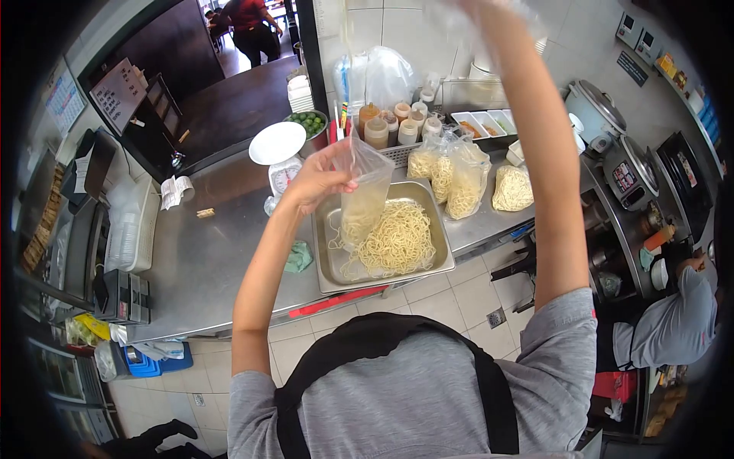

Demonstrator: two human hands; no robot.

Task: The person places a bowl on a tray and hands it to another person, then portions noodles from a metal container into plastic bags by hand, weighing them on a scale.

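Note:
Pinched in my left hand (325, 180) is a clear plastic bag (368, 180), upright over the left part of a metal tray, with some noodles in its bottom. A heap of loose yellow noodles (405, 239) lies in the steel tray (326, 280), right beside the bag. My right hand (483, 8) is raised at the top edge of the view, smeared by motion and partly cut off. Something whitish and see-through blurs beside it; I cannot make out whether it is held. Several filled noodle bags (466, 183) stand right of the tray.
On the counter are a scale (284, 176) with a white plate (276, 144), a pot of green limes (315, 138), sauce bottles (376, 133) and a green cloth (299, 257). Rice cookers (596, 107) stand at the right. A person in grey (673, 321) bends at the right.

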